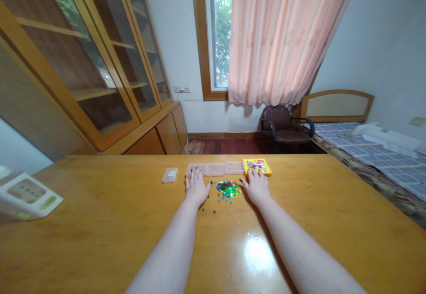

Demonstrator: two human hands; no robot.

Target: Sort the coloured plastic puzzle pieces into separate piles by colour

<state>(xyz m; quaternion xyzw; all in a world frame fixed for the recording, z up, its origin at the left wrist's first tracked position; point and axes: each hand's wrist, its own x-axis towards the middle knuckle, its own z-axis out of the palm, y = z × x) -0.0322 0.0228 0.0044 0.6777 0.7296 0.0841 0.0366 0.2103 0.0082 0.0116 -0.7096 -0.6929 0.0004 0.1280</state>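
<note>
Both arms reach forward over the table. My left hand [197,189] is spread, palm down, with its fingertips at the near edge of a clear plastic tray [192,170]. My right hand [257,187] is likewise spread, its fingertips at the front of a yellow box [262,166]. Between the two hands lies a pile of small building bricks [229,189] in brown, green, blue, white and yellow. Two more clear trays, a middle one [215,169] and a right one [234,167], stand in a row behind the pile. Neither hand holds anything.
A small clear container [170,175] with something white in it sits left of the trays. Loose brown bricks [214,212] lie nearer me. A white plastic holder [29,195] stands at the left of the wooden table [100,240]. Beyond are a chair [282,125] and a bed [376,152].
</note>
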